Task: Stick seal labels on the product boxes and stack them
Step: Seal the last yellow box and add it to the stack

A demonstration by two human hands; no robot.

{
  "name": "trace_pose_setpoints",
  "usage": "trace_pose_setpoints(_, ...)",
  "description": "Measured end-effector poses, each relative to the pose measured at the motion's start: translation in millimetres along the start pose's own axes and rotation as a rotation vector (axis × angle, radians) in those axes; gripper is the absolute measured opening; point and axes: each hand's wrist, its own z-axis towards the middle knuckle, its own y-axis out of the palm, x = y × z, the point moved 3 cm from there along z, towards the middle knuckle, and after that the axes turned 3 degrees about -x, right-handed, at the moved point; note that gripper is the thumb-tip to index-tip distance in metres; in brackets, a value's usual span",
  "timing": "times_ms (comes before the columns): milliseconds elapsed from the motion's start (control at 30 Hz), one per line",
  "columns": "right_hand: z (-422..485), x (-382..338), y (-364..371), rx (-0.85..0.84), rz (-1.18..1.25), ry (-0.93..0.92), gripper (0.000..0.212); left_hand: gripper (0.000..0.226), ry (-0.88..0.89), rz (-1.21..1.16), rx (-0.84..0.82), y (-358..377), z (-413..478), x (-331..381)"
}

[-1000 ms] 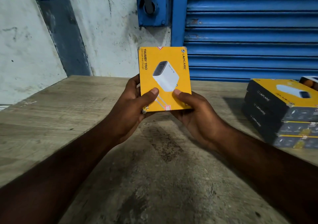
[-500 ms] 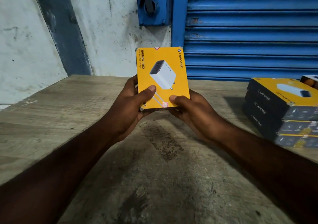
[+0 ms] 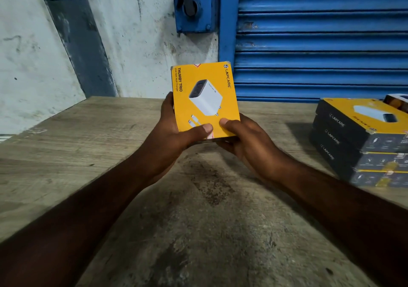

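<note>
A left hand [image 3: 176,130] and a right hand [image 3: 245,136] clasp a yellow charger box [image 3: 205,97] upright above the mid-tabletop [image 3: 110,154], thumbs flanking its seal label [image 3: 210,135]. The stack of boxes [image 3: 362,141] sits by the right edge, nearer the right hand.

Your yellow cardboard charger box [image 3: 205,101] sits a little further left than a second ago; the drift came in small steps across the three views. Your left hand [image 3: 174,136] and right hand [image 3: 247,141] travelled with it. Left thumb [image 3: 202,130] has slid down the printed face toward the lower edge, tip now just below the pictured cable. Right thumb [image 3: 229,123] slid down too, less far. The two thumb tips are closer together than before. Small red-and-white seal label [image 3: 210,135] at the bottom edge, plainly showing between the thumbs earlier, now lies partly under the left thumb tip.
</note>
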Motion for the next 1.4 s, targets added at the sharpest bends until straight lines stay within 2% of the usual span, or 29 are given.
trace_pose_setpoints(67,0,-1,0,0.003,0.026,0.008,0.051,0.105,0.015,0.060,0.006,-1,-1,-1)
trace_pose_setpoints(167,-1,1,2,-0.019,0.011,0.003,0.050,0.114,0.040,0.143,0.022,-1,-2,0)
trace_pose_setpoints(367,-5,-2,4,-0.071,-0.062,-0.071,0.049,0.098,-0.013,0.004,0.018,1,0,-1)
trace_pose_setpoints(500,-9,-5,6,-0.049,-0.253,-0.171,0.044,0.089,-0.052,-0.167,0.058,1,3,0)
trace_pose_setpoints(733,-1,0,1,-0.004,-0.264,-0.104,0.040,0.074,-0.081,-0.195,0.097,1,3,2)
trace_pose_setpoints(800,1,3,-1,-0.002,-0.164,-0.052,0.042,0.078,-0.067,-0.148,0.088,0,2,0)
trace_pose_setpoints(867,2,5,-3,-0.015,-0.051,-0.017,0.044,0.095,-0.046,-0.057,0.065,-1,1,-2)
trace_pose_setpoints(1000,1,6,-1,-0.019,-0.033,-0.010,0.048,0.114,-0.027,0.077,0.057,-1,-1,-2)
trace_pose_setpoints(1133,-1,6,-1,-0.033,-0.068,-0.020,0.058,0.107,-0.029,0.057,0.063,0,-1,-2)
trace_pose_setpoints(1400,-8,-5,4,0.002,-0.348,-0.177,0.052,0.093,-0.048,-0.100,0.082,3,0,4)
